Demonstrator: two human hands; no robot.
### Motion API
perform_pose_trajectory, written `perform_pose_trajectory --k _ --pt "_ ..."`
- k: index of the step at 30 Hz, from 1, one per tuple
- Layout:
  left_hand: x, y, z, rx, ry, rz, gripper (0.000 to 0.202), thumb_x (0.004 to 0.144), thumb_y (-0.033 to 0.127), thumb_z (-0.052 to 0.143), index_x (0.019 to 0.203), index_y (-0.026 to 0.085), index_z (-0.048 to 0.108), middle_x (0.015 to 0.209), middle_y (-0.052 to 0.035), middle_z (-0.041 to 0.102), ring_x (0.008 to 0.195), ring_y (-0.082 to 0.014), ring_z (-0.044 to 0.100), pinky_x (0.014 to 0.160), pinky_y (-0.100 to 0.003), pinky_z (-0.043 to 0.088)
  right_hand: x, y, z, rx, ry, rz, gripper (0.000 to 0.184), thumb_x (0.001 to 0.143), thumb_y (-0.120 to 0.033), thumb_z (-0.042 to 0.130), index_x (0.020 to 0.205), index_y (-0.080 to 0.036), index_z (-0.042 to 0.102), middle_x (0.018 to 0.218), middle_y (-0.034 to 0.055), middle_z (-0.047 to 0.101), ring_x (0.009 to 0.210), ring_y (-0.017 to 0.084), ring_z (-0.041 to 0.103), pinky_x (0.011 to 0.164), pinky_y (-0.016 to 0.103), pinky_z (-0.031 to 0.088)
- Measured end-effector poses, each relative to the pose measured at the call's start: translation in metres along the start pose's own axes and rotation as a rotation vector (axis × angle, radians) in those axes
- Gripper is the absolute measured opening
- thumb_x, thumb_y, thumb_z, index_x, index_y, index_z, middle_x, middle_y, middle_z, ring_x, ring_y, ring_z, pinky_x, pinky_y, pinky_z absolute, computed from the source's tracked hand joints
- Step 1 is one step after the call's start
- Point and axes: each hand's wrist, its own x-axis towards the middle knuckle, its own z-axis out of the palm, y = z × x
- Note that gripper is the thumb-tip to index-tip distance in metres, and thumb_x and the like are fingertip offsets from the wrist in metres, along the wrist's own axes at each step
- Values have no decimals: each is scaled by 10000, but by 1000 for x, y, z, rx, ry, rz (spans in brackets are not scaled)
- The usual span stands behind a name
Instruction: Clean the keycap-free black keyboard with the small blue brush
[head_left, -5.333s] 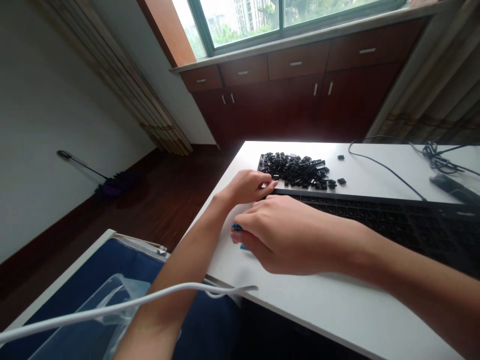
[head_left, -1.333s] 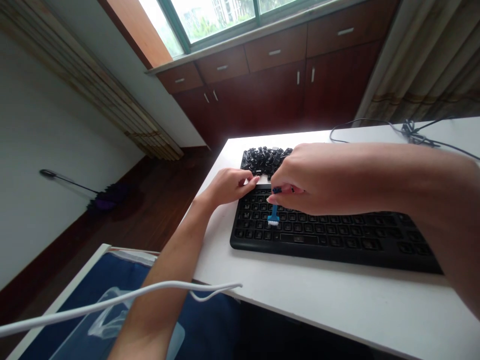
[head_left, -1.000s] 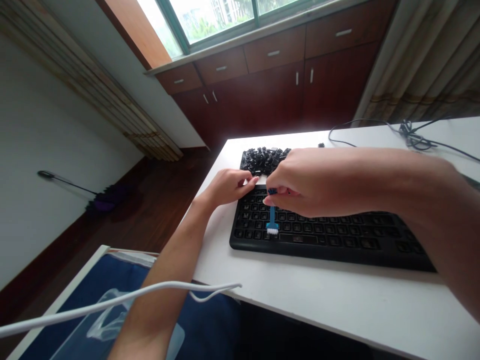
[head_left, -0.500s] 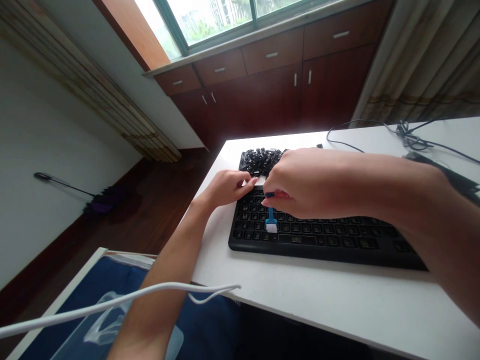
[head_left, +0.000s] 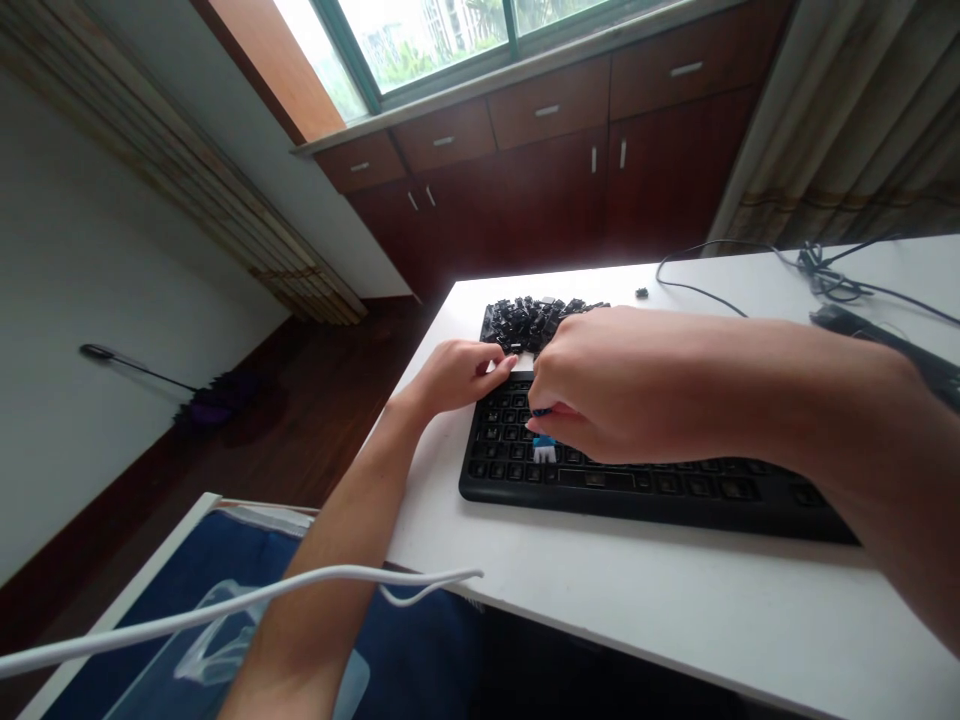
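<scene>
A black keyboard [head_left: 600,510] with its keycaps off lies on the white table, showing rows of bare square sockets. My right hand [head_left: 600,385] is closed around a small blue brush [head_left: 544,451]. The brush's white bristles point down onto the lower left rows of sockets and look splayed; its handle is hidden in my fingers. At the keyboard's upper left corner, my left hand [head_left: 461,375] grips the edge, fingers curled and thumb along the rim. Just behind both hands sits a heap of loose black keycaps [head_left: 525,322], partly covered by my right hand.
One loose keycap [head_left: 641,293] lies apart near the table's back edge. A black cable [head_left: 825,275] coils at the back right, beside a dark flat object [head_left: 885,340]. A white cord [head_left: 300,578] crosses above my left forearm. The white table [head_left: 600,590] ends at the left.
My right hand has moved slightly lower and toward me over the keyboard. The bristles now look pressed and spread, and less of the brush shows. My left hand has stayed in place.
</scene>
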Motion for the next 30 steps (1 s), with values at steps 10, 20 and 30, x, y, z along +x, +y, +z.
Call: perform_pose_trajectory --k 10,20,30 --pt "0 2 -1 -18 -12 -14 369 959 386 523 665 181 613 548 5 549 528 -125 432 554 -290 300 4 2 2 2 88 -188 243 940 -270 580 926 -172 802 717 68 725 565 141 556 565 295 293" --pt "1 5 -2 -25 -18 -15 341 949 383 539 677 191 610 581 12 562 538 -124 435 564 -286 305 9 1 6 46 153 -306 260 956 -269 559 974 -178 802 809 83 756 623 157 591 592 303 321" --pt "0 1 0 -18 -14 -5 223 905 313 590 738 181 656 597 7 586 549 -133 461 575 -283 337 3 -3 -2 -33 206 -197 261 938 -249 551 910 -150 791 809 94 742 657 160 591 624 300 324"
